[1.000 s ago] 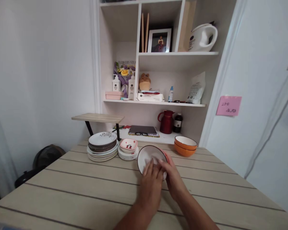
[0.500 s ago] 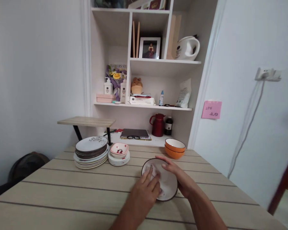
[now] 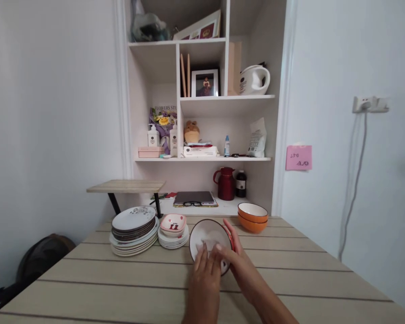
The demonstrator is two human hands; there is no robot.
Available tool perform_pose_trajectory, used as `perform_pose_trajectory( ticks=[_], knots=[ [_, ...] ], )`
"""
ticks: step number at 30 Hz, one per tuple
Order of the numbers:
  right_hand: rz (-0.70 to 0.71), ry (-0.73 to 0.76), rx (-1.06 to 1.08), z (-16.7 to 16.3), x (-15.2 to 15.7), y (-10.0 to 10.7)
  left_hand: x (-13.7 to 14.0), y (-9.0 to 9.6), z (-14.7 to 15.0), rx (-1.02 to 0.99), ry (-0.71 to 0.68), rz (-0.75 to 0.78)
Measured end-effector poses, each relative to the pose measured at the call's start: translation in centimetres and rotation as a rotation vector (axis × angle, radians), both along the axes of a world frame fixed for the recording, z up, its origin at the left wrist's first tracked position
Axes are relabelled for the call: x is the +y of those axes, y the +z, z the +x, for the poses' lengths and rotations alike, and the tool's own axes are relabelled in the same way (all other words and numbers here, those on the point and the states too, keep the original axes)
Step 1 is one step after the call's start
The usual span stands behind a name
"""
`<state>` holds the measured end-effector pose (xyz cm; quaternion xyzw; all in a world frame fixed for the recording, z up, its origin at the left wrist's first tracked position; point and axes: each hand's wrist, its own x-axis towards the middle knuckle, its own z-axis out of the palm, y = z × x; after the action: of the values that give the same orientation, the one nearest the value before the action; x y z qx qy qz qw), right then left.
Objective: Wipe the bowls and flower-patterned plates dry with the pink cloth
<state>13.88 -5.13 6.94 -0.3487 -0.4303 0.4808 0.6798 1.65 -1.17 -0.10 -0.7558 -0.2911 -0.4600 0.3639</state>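
A bowl (image 3: 202, 231) with a pale inside, a dark rim and a bit of red outside is tilted towards me above the table. My right hand (image 3: 238, 261) grips its right side, thumb over the rim and fingers behind. Inside the bowl, my left hand (image 3: 204, 274) presses with its fingers close together on a thin white tissue or cloth (image 3: 200, 245). That wipe is mostly covered by the fingers, so its exact kind is unclear.
Stacked plates (image 3: 135, 219) stand at the left, beside small saucers (image 3: 173, 240) topped by a pink-rimmed dish (image 3: 173, 223). Two orange bowls (image 3: 253, 222) are nested at the back right. A small raised stand (image 3: 126, 185) rises behind the plates, and wall shelves (image 3: 226, 159) lie beyond the table (image 3: 121, 288).
The view has tilted up slightly. The bowl has turned and sits a little further left in view, with my right thumb now further over its rim. My left fingers have shifted inside the bowl.
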Motion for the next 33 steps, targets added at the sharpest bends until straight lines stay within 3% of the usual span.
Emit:
perform_pose_trajectory(
  ticks=[3,8,15,20,24,30,33],
  knots=[
    [-0.034,-0.063,0.022,0.0,0.5,-0.6,0.1,0.1,0.2,0.017,-0.069,-0.087],
    [-0.072,-0.023,-0.043,1.6,0.6,-0.2,0.6,-0.4,0.9,0.071,-0.170,-0.229],
    [-0.063,0.114,-0.293,5.4,-0.5,1.0,1.4,-0.8,0.5,0.263,-0.253,-0.189],
    [-0.179,0.188,-0.319,7.0,-1.0,1.0,0.8,-0.4,0.8,0.234,-0.258,-0.056],
    [-0.182,0.246,-0.156,6.6,-1.1,1.1,0.1,-0.2,1.0,0.155,-0.212,-0.041],
    [-0.084,0.261,0.077,3.6,0.0,0.2,-0.3,-0.3,0.7,0.017,-0.076,-0.223],
    [-0.059,0.265,0.052,1.1,0.3,-0.6,0.1,-0.4,0.1,-0.089,-0.015,-0.302]
  ],
)
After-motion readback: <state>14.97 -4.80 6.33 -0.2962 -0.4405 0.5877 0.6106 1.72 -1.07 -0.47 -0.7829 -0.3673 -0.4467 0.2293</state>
